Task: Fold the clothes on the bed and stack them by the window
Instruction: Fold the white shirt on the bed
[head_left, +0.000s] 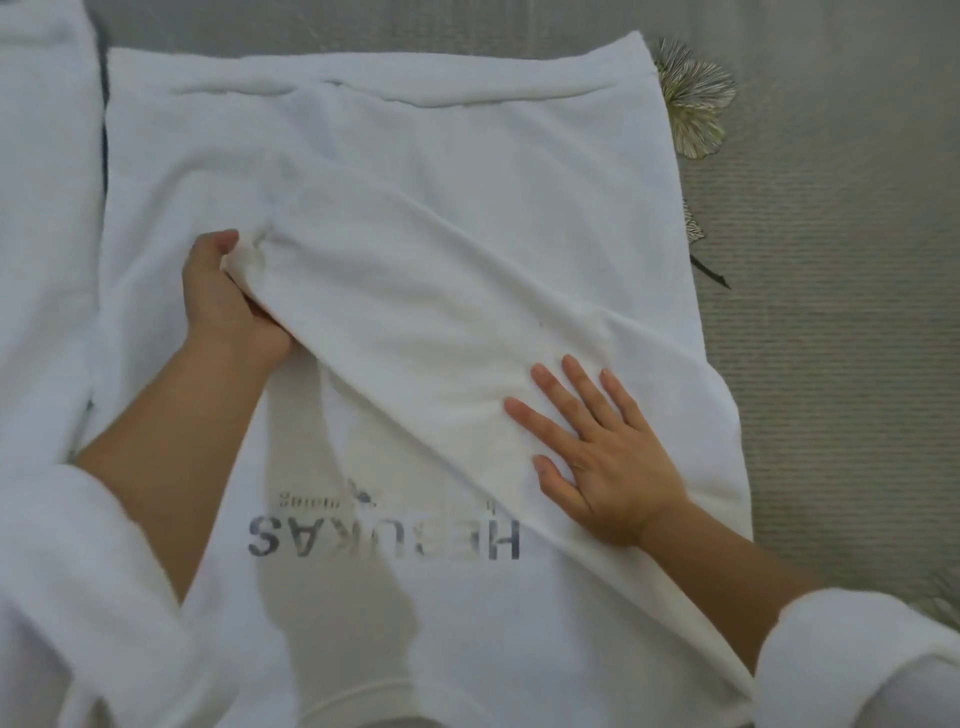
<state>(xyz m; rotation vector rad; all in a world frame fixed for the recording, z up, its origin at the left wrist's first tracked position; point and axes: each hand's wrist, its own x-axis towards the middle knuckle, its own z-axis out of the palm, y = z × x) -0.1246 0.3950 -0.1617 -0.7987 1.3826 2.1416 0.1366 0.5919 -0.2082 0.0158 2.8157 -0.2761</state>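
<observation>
A white sweatshirt (415, 171) lies flat on the bed, with grey upside-down lettering (384, 538) near me. One sleeve (415, 312) is folded diagonally across its body. My left hand (228, 306) grips the cuff end of that sleeve at the left. My right hand (597, 452) rests flat, fingers spread, on the sleeve's lower right part near the shoulder. Both of my forearms come out of white fluffy sleeves.
The grey bedspread (831, 260) with an embroidered flower (691, 98) shows to the right and along the top. Another white garment (41, 208) lies at the left edge beside the sweatshirt.
</observation>
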